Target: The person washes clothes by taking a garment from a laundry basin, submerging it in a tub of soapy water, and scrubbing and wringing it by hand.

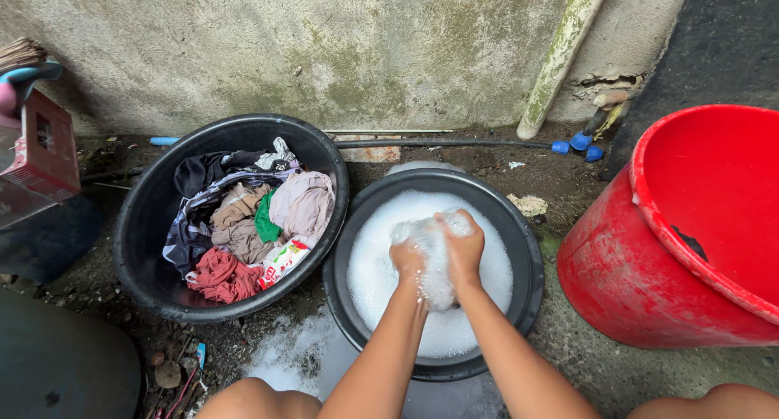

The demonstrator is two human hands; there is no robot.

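While both hands are working over the black basin of suds (527, 261), the left hand (408, 262) and the right hand (465, 244) are closing tight around one soapy white cloth (430, 239), holding it bunched between them just above the foam. The cloth is sitting over the middle of this basin, lifted a little clear of the water, with froth clinging to it and to the knuckles. Judging by the two fists pressed together, the scrubbing step is in hand: the fabric is being rubbed against itself rather than wrung or lifted out.

Just beside the left rim of that basin, and touching it, a second black basin (146, 224) is holding a heap of mixed clothes (251, 224), among them a red piece, a green piece, beige ones and dark ones; whether they are dry or damp I cannot tell. A large red tub (617, 273) is standing near the right rim, its inside mostly bare. Foam is lying on the wet ground (284, 358) at the near edge of the suds basin.

As a judgement, the next move is calling for a shifted grip, so that a fresh part of the cloth is coming between the fists, with both hands keeping it low over the suds so nothing is slopping over the rim.
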